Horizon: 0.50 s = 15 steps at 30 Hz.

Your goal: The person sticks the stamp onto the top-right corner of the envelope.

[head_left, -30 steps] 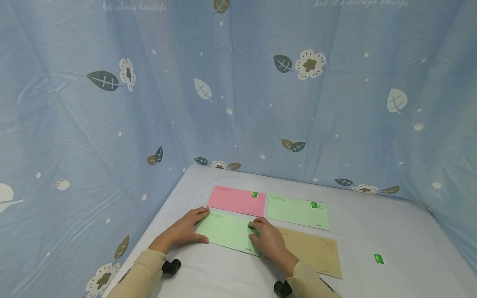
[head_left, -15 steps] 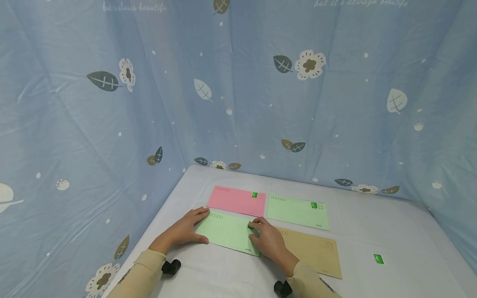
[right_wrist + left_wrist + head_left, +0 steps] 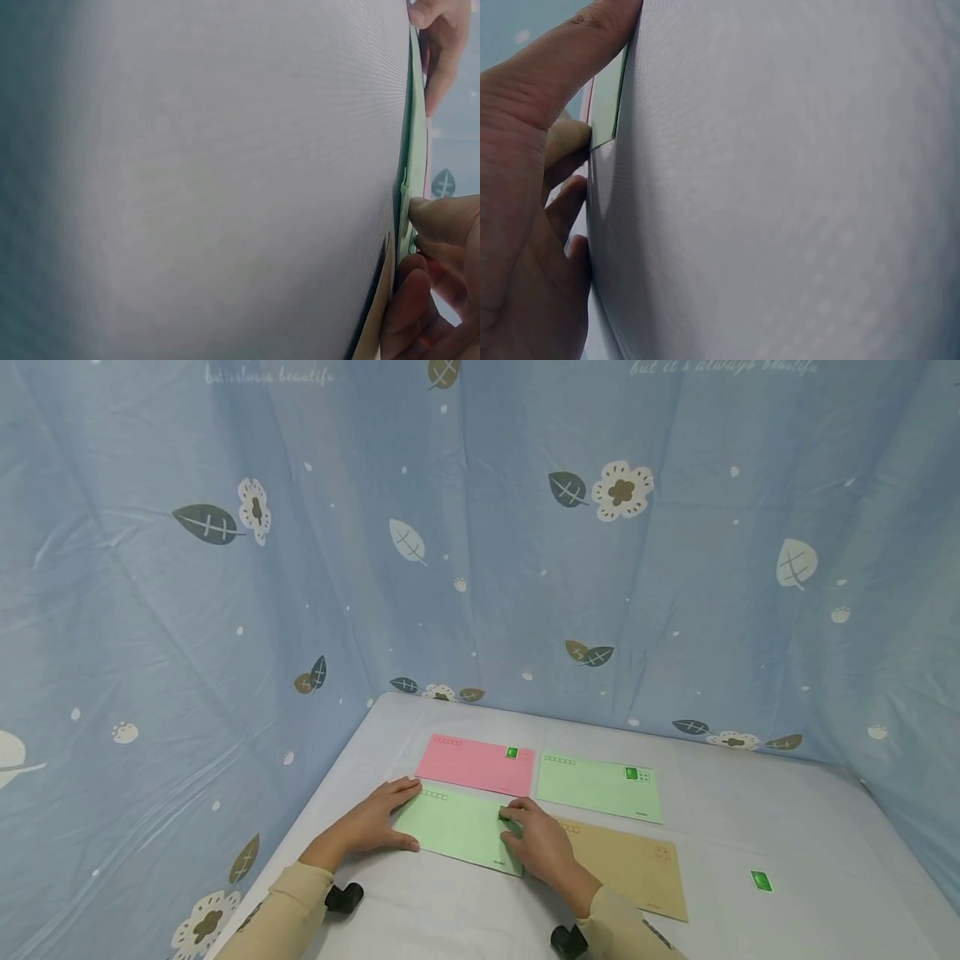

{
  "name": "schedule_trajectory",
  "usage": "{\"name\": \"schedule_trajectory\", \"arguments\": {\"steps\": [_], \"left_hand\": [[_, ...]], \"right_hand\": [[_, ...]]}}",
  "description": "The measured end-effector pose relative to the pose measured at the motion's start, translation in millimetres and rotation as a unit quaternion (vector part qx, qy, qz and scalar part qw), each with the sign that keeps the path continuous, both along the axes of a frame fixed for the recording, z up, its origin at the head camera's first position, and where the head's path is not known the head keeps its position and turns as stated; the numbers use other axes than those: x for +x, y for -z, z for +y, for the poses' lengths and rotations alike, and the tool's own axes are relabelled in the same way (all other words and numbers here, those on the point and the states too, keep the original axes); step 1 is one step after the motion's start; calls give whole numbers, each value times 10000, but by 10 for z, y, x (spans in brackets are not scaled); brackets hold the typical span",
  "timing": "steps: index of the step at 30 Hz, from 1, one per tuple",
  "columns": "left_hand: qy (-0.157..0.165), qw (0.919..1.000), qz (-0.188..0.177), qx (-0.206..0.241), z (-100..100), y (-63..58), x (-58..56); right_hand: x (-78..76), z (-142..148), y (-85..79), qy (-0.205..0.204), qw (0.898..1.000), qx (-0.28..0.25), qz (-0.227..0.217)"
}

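Head view: left hand (image 3: 378, 818) at the left end of the near green envelope (image 3: 459, 828), thumb and fingers spread, thumb by the near corner, fingertips at the far one. Probably there as a brace, to stop sliding on the white cloth (image 3: 435, 918). Right hand (image 3: 543, 843) at the opposite end, index bent down onto a small dark-green stamp (image 3: 503, 815) near the far right corner, thumb a little apart. Can't tell pinching from plain pressing; stamp mostly covered. Spot likely chosen to match the pink envelope (image 3: 474, 764) and the far green envelope (image 3: 588, 785), both stamped upper right. Only printed marks visible in that corner of the brown envelope (image 3: 626, 870), just beside the right hand. Loose stamp (image 3: 761, 882) off to the right, well apart from the envelopes, likely put there for easy reach.

Left wrist: shows thumb stretched out, other fingers partly bent, just a corner of green paper; no stamp in sight. Right wrist: adds the low edge-on angle missing from head, with thumb at the green edge and lower fingers curled close to the brown paper's end. Full layout and loose stamp only from head.
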<state>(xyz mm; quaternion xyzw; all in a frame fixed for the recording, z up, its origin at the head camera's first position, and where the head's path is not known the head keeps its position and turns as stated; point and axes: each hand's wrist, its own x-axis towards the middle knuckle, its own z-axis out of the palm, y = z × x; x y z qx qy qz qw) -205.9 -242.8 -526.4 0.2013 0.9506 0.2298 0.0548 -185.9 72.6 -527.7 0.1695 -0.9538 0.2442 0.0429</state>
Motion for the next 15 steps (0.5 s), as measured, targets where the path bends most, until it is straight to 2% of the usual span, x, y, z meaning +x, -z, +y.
{"name": "schedule_trajectory", "arguments": {"steps": [15], "left_hand": [[10, 10000, 6, 28, -7, 18, -5]], "right_hand": [[10, 6, -9, 36, 10000, -72, -22]]}}
